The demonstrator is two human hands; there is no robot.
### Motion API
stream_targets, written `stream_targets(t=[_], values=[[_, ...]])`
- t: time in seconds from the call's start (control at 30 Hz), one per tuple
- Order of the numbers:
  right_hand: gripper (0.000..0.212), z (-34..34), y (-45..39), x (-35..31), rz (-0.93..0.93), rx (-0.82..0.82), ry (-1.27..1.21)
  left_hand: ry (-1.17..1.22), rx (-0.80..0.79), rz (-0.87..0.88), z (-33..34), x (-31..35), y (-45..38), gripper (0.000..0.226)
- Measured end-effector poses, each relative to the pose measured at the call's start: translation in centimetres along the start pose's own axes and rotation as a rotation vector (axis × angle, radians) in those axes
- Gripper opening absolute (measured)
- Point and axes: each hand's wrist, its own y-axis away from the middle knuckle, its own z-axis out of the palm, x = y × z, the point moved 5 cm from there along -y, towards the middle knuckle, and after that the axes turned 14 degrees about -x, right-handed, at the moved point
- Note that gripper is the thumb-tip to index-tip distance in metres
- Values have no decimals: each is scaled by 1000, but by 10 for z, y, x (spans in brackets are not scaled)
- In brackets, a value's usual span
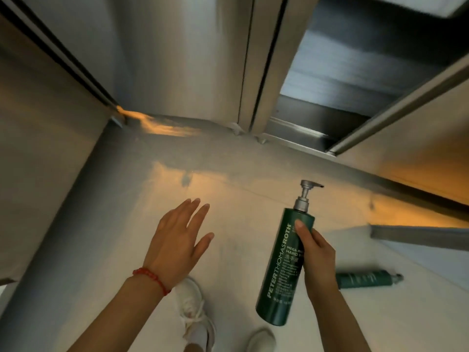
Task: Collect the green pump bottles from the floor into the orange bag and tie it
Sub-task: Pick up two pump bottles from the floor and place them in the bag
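Nearest, our white shoes (pixel 195 311) stand on the pale floor (pixel 380 326). Above them our right hand (pixel 316 260) has its fingers (pixel 303 231) wrapped round an upright green pump bottle (pixel 281 265); our left hand (pixel 175 245) is spread, holding nothing. A second green bottle (pixel 365 280) lies on the floor to the right. Farther off stand metal panels (pixel 177 59).

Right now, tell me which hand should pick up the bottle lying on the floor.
Left. The left hand is empty, fingers spread. The right hand already grips one green pump bottle. The second bottle lies on the right side, though, so the left must reach across.
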Motion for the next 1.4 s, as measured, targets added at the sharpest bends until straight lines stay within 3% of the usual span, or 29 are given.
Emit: stream_targets(t=[0.27, 0.7, 0.9, 1.0, 1.2, 1.4], values=[[18, -135, 83, 8, -36, 170, -181, -61, -25, 229, 16, 167, 10, 69], [26, -300, 207, 78, -20, 612, -497, -314, -205, 586, 68, 348, 18, 74], [28, -341, 222, 115, -69, 734, -643, -376, -227, 758, 104, 413, 3, 61], [28, -362, 218, 144, -76, 778, -730, -358, -249, 775, 135, 439, -15, 50], [26, -416, 199, 208, -59, 824, -796, -334, -285, 768, 208, 484, -61, 50], [28, -451, 150, 281, -21, 821, -840, -136, -445, 562, 304, 493, -138, 47]])
